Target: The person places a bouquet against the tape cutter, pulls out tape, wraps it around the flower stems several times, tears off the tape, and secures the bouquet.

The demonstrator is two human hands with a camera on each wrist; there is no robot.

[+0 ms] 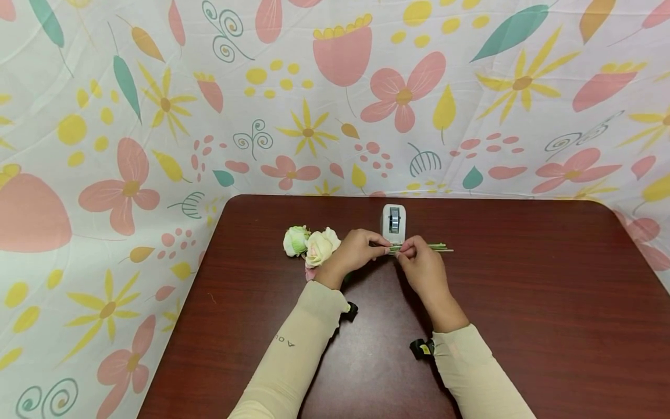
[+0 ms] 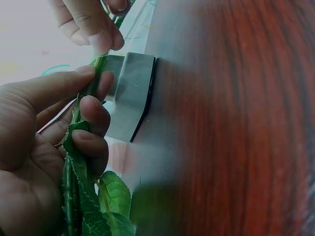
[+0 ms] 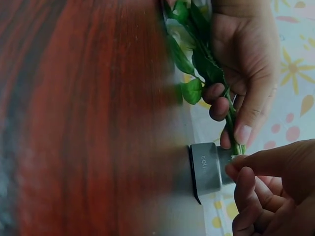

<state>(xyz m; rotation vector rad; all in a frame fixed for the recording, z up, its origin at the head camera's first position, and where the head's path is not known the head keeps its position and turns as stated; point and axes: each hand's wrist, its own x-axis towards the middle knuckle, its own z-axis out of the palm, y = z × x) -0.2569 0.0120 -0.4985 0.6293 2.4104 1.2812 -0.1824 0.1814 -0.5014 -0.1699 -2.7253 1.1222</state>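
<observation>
A bunch of artificial flowers lies sideways over the table, with a pale green bloom (image 1: pixel 295 241), a cream rose (image 1: pixel 321 247) and a pink bloom (image 1: pixel 310 274) at its left end. My left hand (image 1: pixel 357 251) grips the green stems (image 2: pixel 100 66) below the leaves (image 2: pixel 115 194), thumb against curled fingers. Right beside it, my right hand (image 1: pixel 425 269) pinches the same stems between thumb and forefinger. Something pale and shiny, like clear tape, shows on the stems at the right fingertips. The stem ends (image 1: pixel 442 248) stick out past the right hand.
Just behind the hands stands a grey-white tape dispenser (image 1: pixel 394 230) with a tape roll (image 1: pixel 395 219) in it. The dark red-brown table (image 1: pixel 549 302) meets a flower-print cloth (image 1: pixel 335 145) at the back and left. Dark wrist cameras (image 1: pixel 421 349) sit under both sleeves.
</observation>
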